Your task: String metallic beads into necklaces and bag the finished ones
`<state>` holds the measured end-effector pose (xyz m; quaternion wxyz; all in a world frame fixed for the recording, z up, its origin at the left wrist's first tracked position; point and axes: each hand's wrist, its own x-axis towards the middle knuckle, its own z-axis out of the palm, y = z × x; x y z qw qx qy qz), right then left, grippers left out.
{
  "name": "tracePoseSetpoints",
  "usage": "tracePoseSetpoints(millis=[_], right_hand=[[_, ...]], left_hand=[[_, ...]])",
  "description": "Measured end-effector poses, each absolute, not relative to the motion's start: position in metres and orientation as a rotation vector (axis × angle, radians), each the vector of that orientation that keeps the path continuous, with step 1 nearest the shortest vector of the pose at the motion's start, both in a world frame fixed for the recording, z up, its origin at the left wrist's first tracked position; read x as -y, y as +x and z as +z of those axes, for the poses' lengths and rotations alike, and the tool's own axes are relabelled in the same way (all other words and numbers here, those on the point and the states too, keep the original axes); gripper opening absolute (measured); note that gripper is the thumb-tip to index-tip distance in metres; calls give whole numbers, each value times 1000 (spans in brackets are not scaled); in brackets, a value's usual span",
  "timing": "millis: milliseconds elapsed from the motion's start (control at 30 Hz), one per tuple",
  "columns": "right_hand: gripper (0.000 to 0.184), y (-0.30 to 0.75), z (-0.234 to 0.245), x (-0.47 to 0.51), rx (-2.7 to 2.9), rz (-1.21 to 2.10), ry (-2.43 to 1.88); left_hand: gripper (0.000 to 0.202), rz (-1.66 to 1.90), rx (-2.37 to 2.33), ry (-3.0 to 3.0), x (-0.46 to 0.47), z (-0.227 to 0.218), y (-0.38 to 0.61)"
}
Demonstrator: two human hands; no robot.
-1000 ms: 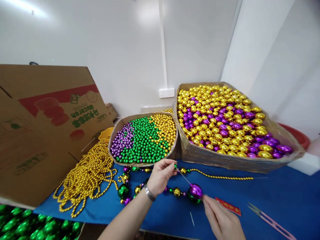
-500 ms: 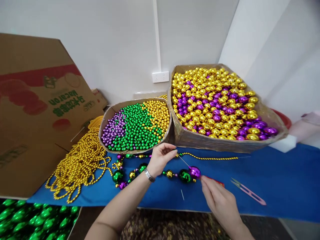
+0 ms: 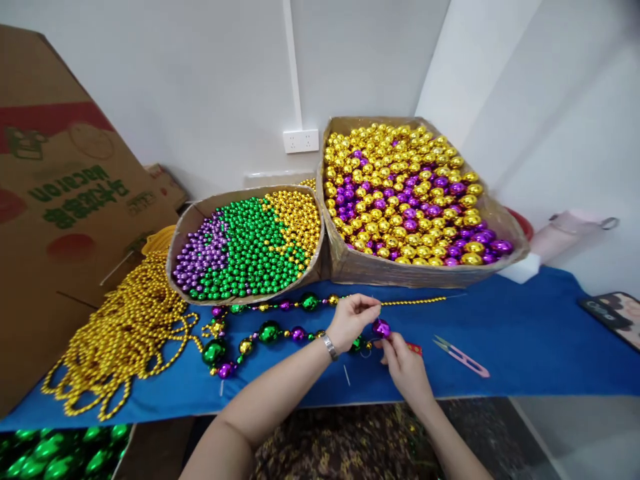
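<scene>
Purple metallic bead hangs just over the blue cloth, pinched in the right hand fingertips and touching the left hand, whose thumb and forefinger close on something too thin to make out (needle or thread, perhaps). It looks light, hollow, rigid and slick, so grip its sides, clear of the hole; the beaded strand trails leftward

Bead workshop: bulk bead boxes.

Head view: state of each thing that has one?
left hand, fingertips pinched shut above purple bead
right hand, pinching purple bead
bead strand, part strung, lying on table
small-bead box, open, full
large-bead box, open, heaped
thread snips, lying unheld
</scene>
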<state>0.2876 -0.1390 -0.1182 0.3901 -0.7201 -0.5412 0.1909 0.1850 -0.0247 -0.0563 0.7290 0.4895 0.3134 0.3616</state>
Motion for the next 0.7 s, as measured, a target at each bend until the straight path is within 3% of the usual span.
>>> tracePoseSetpoints(millis=[200,700], right_hand=[[27,286,-127,142,1344,684,-1707],[54,297,-129,152,1086,867,-1538]], left_hand=[[31,806,-735,1104,19,-61,189],[39,814,-738,937,15,-58,193]])
